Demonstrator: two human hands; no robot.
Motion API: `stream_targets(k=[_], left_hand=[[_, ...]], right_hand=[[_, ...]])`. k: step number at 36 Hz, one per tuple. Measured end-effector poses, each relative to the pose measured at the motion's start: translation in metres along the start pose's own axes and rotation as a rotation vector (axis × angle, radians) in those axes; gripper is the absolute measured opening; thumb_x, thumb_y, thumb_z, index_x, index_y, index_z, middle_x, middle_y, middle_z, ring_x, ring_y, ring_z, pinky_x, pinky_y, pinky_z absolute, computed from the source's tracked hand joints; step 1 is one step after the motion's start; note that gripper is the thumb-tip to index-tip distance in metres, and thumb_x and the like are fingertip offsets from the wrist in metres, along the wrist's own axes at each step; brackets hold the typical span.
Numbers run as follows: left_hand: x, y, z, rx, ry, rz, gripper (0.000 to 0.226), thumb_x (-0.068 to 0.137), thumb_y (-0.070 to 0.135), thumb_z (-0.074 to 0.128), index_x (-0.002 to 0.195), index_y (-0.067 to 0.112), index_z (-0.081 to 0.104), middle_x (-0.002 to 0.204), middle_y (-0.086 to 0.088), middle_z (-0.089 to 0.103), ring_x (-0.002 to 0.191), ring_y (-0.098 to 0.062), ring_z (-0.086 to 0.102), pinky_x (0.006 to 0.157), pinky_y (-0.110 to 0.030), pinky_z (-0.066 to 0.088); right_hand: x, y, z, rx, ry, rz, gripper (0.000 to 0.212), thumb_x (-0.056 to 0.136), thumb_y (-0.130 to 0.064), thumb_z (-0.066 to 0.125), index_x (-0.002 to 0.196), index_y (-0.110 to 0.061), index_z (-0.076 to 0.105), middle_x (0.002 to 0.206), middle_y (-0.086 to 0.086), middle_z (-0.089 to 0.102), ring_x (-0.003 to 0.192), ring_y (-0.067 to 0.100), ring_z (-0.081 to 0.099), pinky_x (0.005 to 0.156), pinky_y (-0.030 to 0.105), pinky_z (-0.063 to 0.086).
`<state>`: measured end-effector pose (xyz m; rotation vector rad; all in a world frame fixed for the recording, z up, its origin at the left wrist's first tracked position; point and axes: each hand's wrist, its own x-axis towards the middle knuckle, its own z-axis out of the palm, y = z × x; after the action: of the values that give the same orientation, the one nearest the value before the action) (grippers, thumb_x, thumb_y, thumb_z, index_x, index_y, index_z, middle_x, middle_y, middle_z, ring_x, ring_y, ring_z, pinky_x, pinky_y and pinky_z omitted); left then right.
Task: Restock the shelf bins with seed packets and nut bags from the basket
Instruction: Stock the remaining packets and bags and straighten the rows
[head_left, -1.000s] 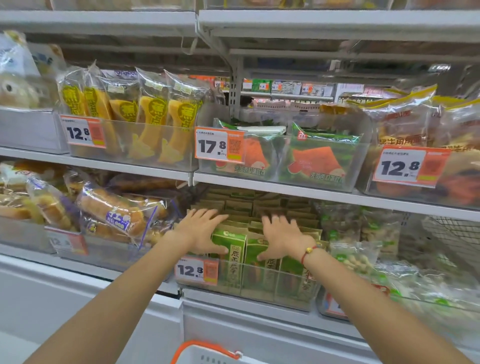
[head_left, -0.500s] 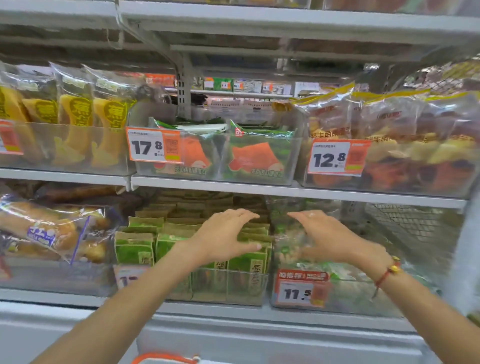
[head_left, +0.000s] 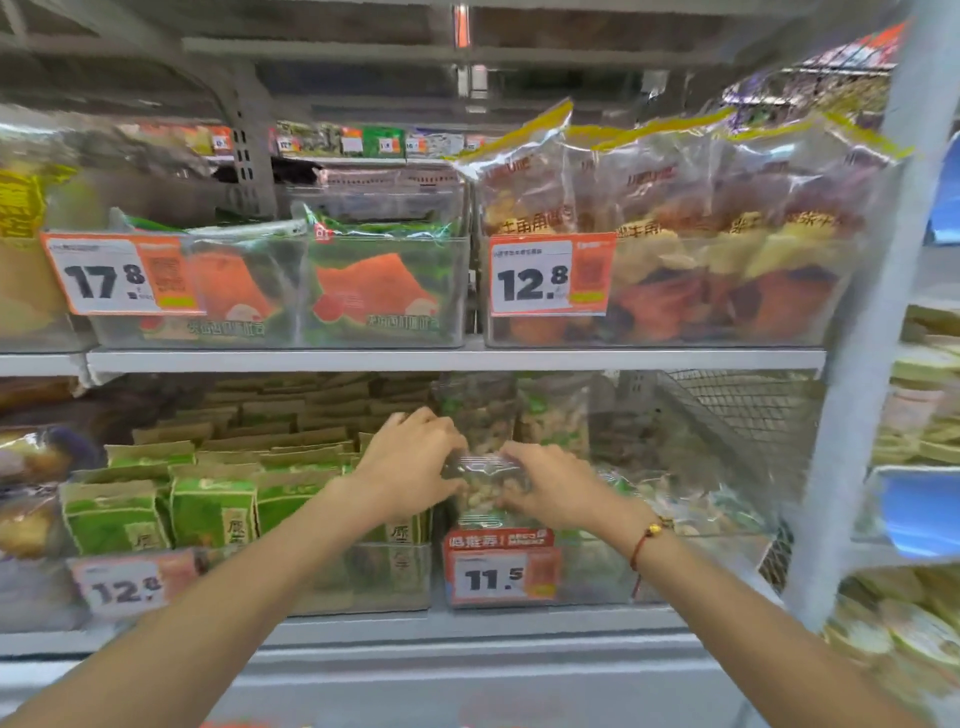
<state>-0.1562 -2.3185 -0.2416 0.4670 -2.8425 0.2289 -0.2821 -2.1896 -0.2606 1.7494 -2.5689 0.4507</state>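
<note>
A clear bin (head_left: 587, 577) with an 11.5 price tag (head_left: 501, 569) stands on the lower shelf and holds clear nut bags. My left hand (head_left: 410, 462) and my right hand (head_left: 550, 480) both grip the front nut bag (head_left: 485, 480) at its top corners, fingers curled round it. More nut bags (head_left: 550, 421) stand upright behind it. To the left, a bin (head_left: 384, 579) is packed with rows of green and brown seed packets (head_left: 213, 512). The basket is out of view apart from a sliver of orange at the bottom edge.
The shelf above carries bins of green and orange packets (head_left: 379, 291) and mixed snack bags (head_left: 675, 249). A wire mesh divider (head_left: 737, 415) closes the right end of the lower shelf. A grey upright post (head_left: 857, 364) stands at the right, with other shelves beyond.
Both hands left the seed packets and moved right to the nut bin. They now grip the front nut bag. The view has swung right and closer to the shelf.
</note>
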Motion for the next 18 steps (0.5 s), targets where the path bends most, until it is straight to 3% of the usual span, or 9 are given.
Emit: stream_targets(k=[2,5,8,10,14,18], left_hand=[[0.001,-0.004,-0.006,-0.029,0.029,-0.023,0.052,0.079,0.061,0.060,0.121,0.031,0.054,0.128,0.009,0.050,0.118,-0.014,0.041,0.097,-0.033,0.033],[-0.003,-0.011,-0.012,-0.137,0.035,-0.178,0.095,0.064,0.079,0.058,0.140,0.026,0.034,0.139,0.003,0.042,0.126,-0.018,0.038,0.104,-0.035,0.035],[0.004,-0.017,-0.013,-0.293,-0.122,-0.235,0.122,0.058,0.079,0.064,0.151,0.024,0.008,0.152,-0.003,0.030,0.136,-0.023,0.033,0.109,-0.036,0.033],[0.015,-0.020,-0.011,-0.337,-0.231,-0.213,0.128,0.057,0.074,0.070,0.151,0.022,0.002,0.154,-0.004,0.029,0.137,-0.024,0.034,0.108,-0.035,0.035],[0.033,-0.019,-0.005,-0.296,-0.326,-0.193,0.125,0.055,0.073,0.073,0.150,0.021,0.010,0.149,-0.003,0.037,0.130,-0.024,0.042,0.102,-0.036,0.041],[0.032,-0.018,0.005,-0.185,-0.317,-0.152,0.114,0.060,0.080,0.062,0.150,0.027,0.017,0.152,0.001,0.034,0.134,-0.023,0.039,0.105,-0.035,0.039]], right_hand=[[-0.001,0.005,-0.007,0.010,-0.004,-0.012,0.040,0.090,-0.040,0.058,0.126,-0.024,0.051,0.121,0.001,0.061,0.113,0.023,0.055,0.082,0.035,0.045],[-0.004,0.005,-0.013,0.152,0.187,-0.014,0.052,0.087,-0.055,0.055,0.131,-0.028,0.049,0.126,-0.006,0.053,0.116,0.013,0.050,0.089,0.031,0.044],[0.006,-0.002,-0.012,-0.033,0.339,-0.019,0.058,0.092,-0.052,0.045,0.139,-0.019,0.040,0.133,0.000,0.047,0.123,0.019,0.041,0.098,0.034,0.037],[0.017,-0.005,-0.008,-0.139,0.296,-0.045,0.057,0.096,-0.049,0.037,0.142,-0.014,0.036,0.142,0.006,0.043,0.129,0.023,0.038,0.104,0.038,0.030],[0.026,-0.001,-0.006,-0.202,0.191,-0.056,0.059,0.099,-0.047,0.027,0.147,-0.014,0.031,0.157,0.004,0.022,0.144,0.020,0.016,0.114,0.037,0.013],[0.023,0.001,-0.005,-0.203,0.166,-0.035,0.052,0.100,-0.045,0.024,0.136,-0.016,0.047,0.145,0.006,0.044,0.138,0.020,0.027,0.110,0.038,0.020]])
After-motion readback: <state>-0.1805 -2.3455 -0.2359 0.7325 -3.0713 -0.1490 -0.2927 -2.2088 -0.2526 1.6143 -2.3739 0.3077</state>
